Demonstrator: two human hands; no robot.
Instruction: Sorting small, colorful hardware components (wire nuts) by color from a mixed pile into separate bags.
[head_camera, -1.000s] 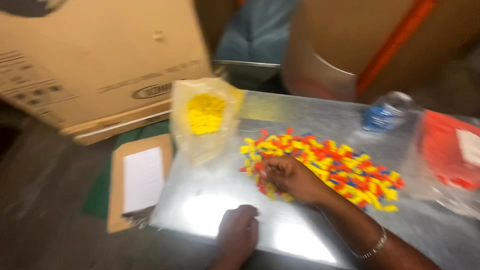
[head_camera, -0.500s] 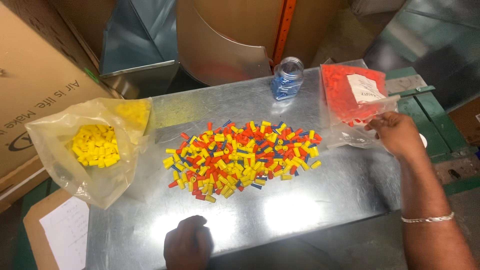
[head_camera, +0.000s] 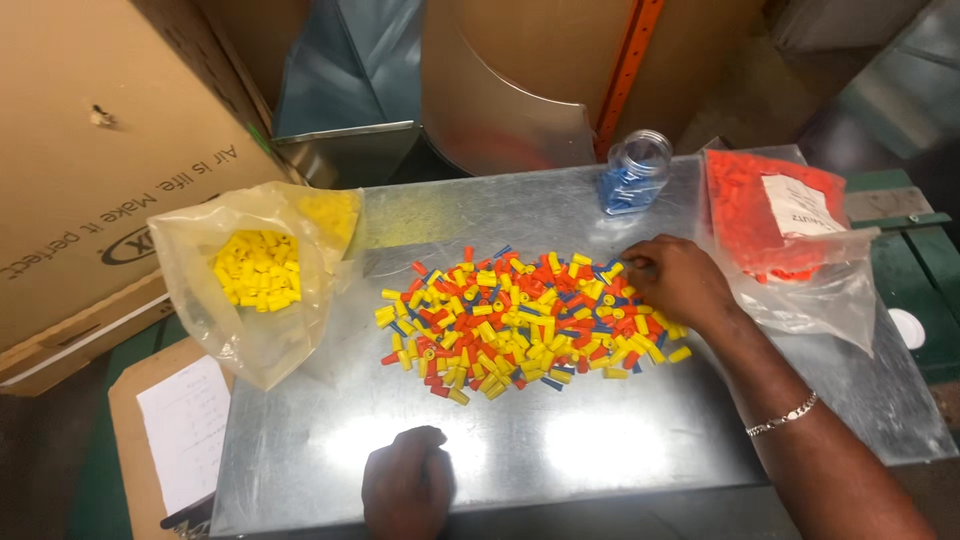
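The right hand (head_camera: 675, 280) rests on the far right edge of the pile of small caps (head_camera: 520, 325), fingers curled down among the pieces; its grip appears closed around one or more caps, though the fingertips hide what is pinched, so the contents cannot be confirmed. The left hand (head_camera: 408, 490) lies at the near edge of the desk (head_camera: 560, 450), fingers folded together on nothing, placed as a brace that steadies the body while the other hand works. The pile, mixed red, yellow and blue, is spread flat in the middle of the metal desk, a layout that leaves each colour visible and within reach of the right hand. Sorted stock sits around it by colour: an open clear bag of yellow caps (head_camera: 255, 275) at the far left, mouth turned up and toward the pile; a clear jar of blue caps (head_camera: 632, 172) at the far edge, lying tilted with its mouth away from the pile; a clear bag of red caps (head_camera: 775, 215) with a white label at the far right, just beside the working hand. A clipboard with paper (head_camera: 180, 435) lies off the desk to the near left, below a large cardboard box (head_camera: 90, 150). A bracelet (head_camera: 783, 415) circles the right wrist.
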